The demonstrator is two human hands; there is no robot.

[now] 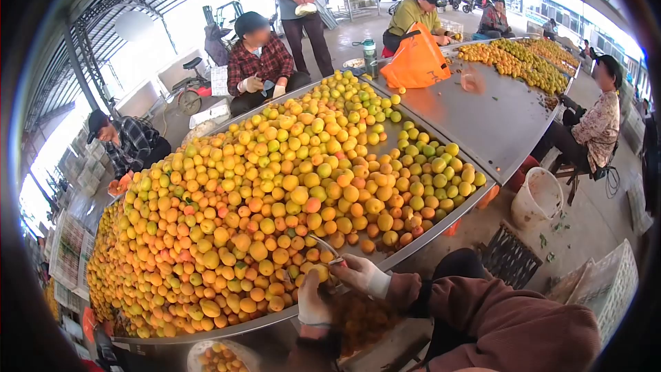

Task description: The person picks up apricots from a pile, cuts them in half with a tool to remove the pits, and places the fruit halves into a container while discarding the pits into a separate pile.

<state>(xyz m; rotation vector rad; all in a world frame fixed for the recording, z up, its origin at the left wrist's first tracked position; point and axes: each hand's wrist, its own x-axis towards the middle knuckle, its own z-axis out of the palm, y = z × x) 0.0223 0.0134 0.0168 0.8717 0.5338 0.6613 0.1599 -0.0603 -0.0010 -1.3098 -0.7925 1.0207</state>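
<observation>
A large heap of yellow and orange fruit (pixel 227 227) covers the metal table (pixel 475 110). At its near edge my right hand (pixel 361 274), partly covered in white, is closed around a small tool (pixel 336 260) with a thin curved metal end. My left hand (pixel 315 302), also partly white, has its fingers closed on a yellow fruit (pixel 321 272) right beside the tool. Below my hands, more fruit (pixel 365 320) lies in shadow, blurred.
An orange bag (pixel 416 58) and a green bottle (pixel 370 52) stand on the far side. Several people sit around the tables; one stands. At right are a white bucket (pixel 537 198), a dark crate (pixel 511 255) and a white crate (pixel 609 289). A fruit-filled bucket (pixel 222 357) sits below.
</observation>
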